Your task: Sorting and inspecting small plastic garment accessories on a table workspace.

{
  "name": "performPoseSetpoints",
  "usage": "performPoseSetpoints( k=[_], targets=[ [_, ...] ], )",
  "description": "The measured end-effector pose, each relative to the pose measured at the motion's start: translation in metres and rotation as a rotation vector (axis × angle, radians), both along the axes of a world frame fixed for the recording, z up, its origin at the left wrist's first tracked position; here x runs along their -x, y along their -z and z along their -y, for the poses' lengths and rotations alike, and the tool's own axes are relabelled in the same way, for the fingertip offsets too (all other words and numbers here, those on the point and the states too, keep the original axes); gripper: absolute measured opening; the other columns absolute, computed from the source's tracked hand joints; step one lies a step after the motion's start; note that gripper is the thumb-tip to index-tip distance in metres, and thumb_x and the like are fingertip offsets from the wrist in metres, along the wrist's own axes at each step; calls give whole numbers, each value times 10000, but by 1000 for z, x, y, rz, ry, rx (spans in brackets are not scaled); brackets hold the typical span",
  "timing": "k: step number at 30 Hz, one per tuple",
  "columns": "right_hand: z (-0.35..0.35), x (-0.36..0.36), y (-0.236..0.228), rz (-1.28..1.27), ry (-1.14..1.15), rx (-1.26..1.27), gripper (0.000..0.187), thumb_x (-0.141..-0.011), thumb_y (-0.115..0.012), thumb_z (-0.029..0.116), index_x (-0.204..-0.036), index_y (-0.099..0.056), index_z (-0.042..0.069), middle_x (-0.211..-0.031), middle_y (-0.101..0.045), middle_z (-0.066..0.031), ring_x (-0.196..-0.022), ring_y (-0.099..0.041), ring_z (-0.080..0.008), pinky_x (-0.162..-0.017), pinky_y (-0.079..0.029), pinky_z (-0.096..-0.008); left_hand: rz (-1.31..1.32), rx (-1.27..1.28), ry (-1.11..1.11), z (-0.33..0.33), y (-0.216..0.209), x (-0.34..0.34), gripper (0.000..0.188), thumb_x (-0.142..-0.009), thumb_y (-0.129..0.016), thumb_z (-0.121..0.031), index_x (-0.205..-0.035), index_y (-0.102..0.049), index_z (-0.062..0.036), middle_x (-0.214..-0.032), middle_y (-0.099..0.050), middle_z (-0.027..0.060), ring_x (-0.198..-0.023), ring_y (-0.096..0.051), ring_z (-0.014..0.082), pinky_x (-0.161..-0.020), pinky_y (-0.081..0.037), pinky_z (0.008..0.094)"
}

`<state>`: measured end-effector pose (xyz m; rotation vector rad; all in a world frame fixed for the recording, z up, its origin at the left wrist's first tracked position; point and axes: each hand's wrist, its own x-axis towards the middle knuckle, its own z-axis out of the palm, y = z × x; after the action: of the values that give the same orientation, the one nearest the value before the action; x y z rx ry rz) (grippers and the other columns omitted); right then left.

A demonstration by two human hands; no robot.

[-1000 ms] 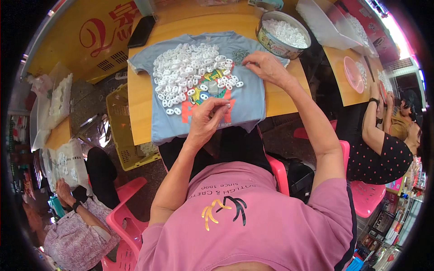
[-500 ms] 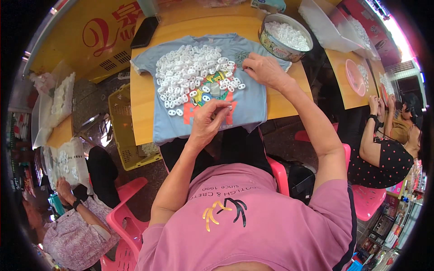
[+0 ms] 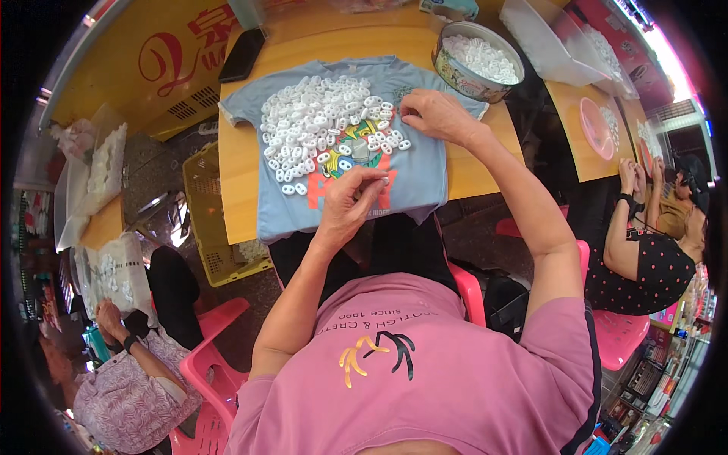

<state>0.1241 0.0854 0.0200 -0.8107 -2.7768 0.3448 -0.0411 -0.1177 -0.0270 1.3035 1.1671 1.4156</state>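
Observation:
My left hand (image 3: 351,199) is closed in a pinch on a small white plastic piece (image 3: 385,180), above the front of a grey-blue T-shirt (image 3: 413,178) spread on the table. My right hand (image 3: 438,116) is held over the shirt's upper right, its fingertips drawn together; anything between them is too small to make out. Beside those fingertips lies a patch of tiny dark greenish bits (image 3: 403,91), partly covered by the hand. A big heap of white oval plastic pieces (image 3: 311,114), each with two dark holes, covers the shirt's left and middle, with several scattered around its edge.
A round tin (image 3: 485,89) full of white pieces stands at the table's back right, and a black phone (image 3: 243,54) lies back left. A yellow crate (image 3: 220,254) sits on the floor to the left. Other people work at tables on both sides, near white bins (image 3: 542,45).
My right hand has shifted slightly left, its fingertips moving off the dark bits toward the heap. My left hand keeps its pinch in the same place.

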Motion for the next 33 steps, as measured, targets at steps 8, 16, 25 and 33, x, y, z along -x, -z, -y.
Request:
performPoseSetpoints(
  k=[8,16,25,33],
  targets=[
    [0,8,7,15,36,-108,151,-825,-601,196,-888,-648,68,-898,-645,-134,-835,-639,-352,-714,-519,-457,-27,31,-4,1,-4,0,139,-925,-591,-8,-1061,-619,8,-909,-665,37,-844,-630,86,-720,-487,206],
    [-2,-1,4,-80,-37,-73,122,-839,-623,175,-904,-636,73,-882,-613,-109,-797,-619,-343,-678,-504,-425,5,-7,-18,-2,4,0,117,-913,-600,3,-1027,-624,15,-880,-663,42,-815,-629,89,-699,-488,218],
    [-1,-9,4,-16,-51,-101,133,-834,-643,197,-911,-646,88,-883,-605,-106,-802,-623,-344,-671,-506,-432,-11,15,-15,1,-2,-1,114,-911,-603,5,-1023,-626,14,-874,-660,32,-807,-621,76,-688,-482,212],
    [9,-17,8,-54,-100,-210,92,-825,-645,166,-873,-628,89,-838,-581,-92,-721,-626,-328,-604,-512,-431,-17,-6,-4,0,2,0,125,-917,-598,1,-1038,-623,22,-896,-668,42,-840,-631,90,-748,-500,223]
  ],
)
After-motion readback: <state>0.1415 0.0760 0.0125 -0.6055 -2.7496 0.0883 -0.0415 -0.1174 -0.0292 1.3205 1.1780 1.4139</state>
